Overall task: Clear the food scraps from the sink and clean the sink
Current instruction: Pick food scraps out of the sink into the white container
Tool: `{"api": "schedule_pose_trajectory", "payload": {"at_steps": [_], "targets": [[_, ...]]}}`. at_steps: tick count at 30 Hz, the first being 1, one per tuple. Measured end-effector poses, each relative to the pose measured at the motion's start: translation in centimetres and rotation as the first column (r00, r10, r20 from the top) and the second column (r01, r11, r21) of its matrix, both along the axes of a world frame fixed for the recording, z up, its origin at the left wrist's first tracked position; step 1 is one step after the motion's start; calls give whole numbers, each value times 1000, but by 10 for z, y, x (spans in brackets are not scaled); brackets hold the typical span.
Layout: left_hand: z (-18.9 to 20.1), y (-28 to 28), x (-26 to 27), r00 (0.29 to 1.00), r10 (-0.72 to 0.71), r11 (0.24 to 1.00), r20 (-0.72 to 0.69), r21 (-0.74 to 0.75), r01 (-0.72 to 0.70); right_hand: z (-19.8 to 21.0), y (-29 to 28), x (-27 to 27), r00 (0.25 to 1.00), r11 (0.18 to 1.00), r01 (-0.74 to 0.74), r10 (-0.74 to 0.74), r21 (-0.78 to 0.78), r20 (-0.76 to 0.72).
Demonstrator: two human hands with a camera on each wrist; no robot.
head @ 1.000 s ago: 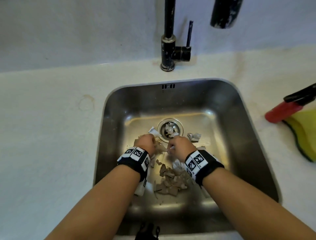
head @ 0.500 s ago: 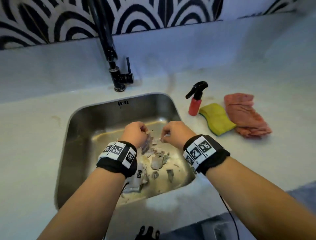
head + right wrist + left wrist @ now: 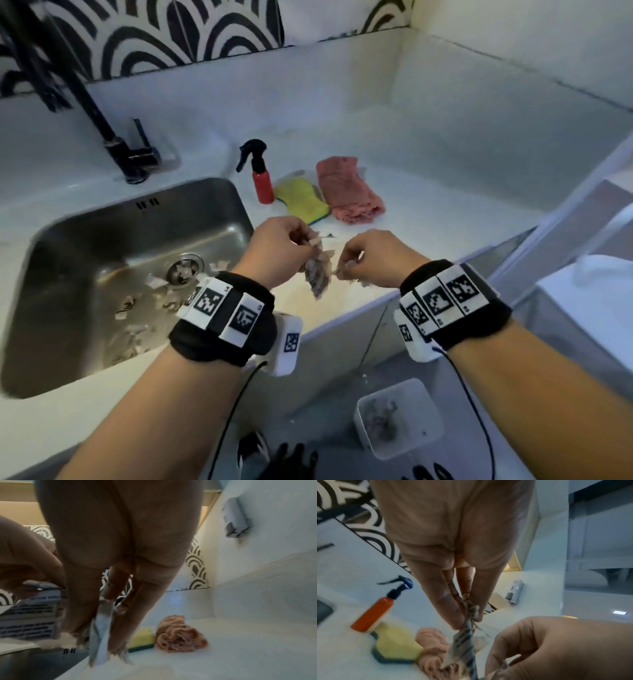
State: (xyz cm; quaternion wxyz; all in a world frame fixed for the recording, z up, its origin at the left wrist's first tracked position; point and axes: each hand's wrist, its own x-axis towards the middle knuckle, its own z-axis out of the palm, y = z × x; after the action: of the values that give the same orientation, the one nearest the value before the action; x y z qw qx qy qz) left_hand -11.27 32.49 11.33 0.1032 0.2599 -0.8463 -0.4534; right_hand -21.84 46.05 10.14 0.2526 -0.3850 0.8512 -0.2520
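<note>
Scraps (image 3: 317, 270) pinched in both hands' fingers (image 3: 301, 236) over desk's front edge; bin (image 3: 399, 416) sat directly below, right hand (image 3: 370, 257) nearer

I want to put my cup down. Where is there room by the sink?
Bare white counter lies right of the folded pink cloth, towards the wall. It is crowded beside the steel sink: red spray bottle, yellow sponge, then cloth.

I see both forearms reaching fwd, left hand (image 3: 279, 247) & right hand (image 3: 371, 261) raised just right of the sink (image 3: 102, 219), close together, fingers of each pinching scraps (image 3: 317, 274).
</note>
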Motion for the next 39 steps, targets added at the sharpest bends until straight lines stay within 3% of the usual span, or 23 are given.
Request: {"api": "schedule_pose_trajectory", "payload": {"at_steps": [5, 8, 12, 16, 24, 28, 31, 33, 35, 37, 39], "targets": [[-30, 74, -26, 989, -136, 990, 54, 54, 133, -28, 79, -15, 996, 993, 93, -92, 66, -20], [-65, 110, -39, 971, -214, 977, 108, 45, 210, -61, 117, -21, 991, 984, 111, -119, 141, 53], [-130, 148, -49, 942, -274, 961, 194, 85, 262, -123, 152, -25, 981, 969, 140, -163, 205, 103], [-212, 176, -52, 924, -263, 960, 277, 173, 222, -199, 174, -21, 953, 949, 213, -254, 233, 165], [-343, 204, -53, 845, -363, 932, 393, 176, 318, -335, 198, -6, 909, 866, 241, -360, 437, 212], [-397, 211, -51, 793, -381, 924, 476, 174, 340, -380, 201, -1, 895, 842, 253, -391, 477, 216], [-425, 213, -49, 675, -457, 878, 580, 173, 446, -404, 201, -1, 876, 835, 236, -404, 497, 262], [-434, 214, -46, 485, -563, 778, 669, 231, 584, -417, 203, 2, 876, 824, 218, -401, 524, 267], [-441, 214, -43, 361, -578, 723, 731, 254, 642, -423, 204, 6, 875, 807, 225, -414, 546, 252], [-444, 212, -38, 336, -569, 727, 750, 269, 632, -425, 204, 9, 874, 800, 242, -426, 549, 235], [-444, 210, -35, 367, -564, 751, 740, 274, 601, -423, 204, 11, 874, 794, 248, -431, 556, 225]]}}
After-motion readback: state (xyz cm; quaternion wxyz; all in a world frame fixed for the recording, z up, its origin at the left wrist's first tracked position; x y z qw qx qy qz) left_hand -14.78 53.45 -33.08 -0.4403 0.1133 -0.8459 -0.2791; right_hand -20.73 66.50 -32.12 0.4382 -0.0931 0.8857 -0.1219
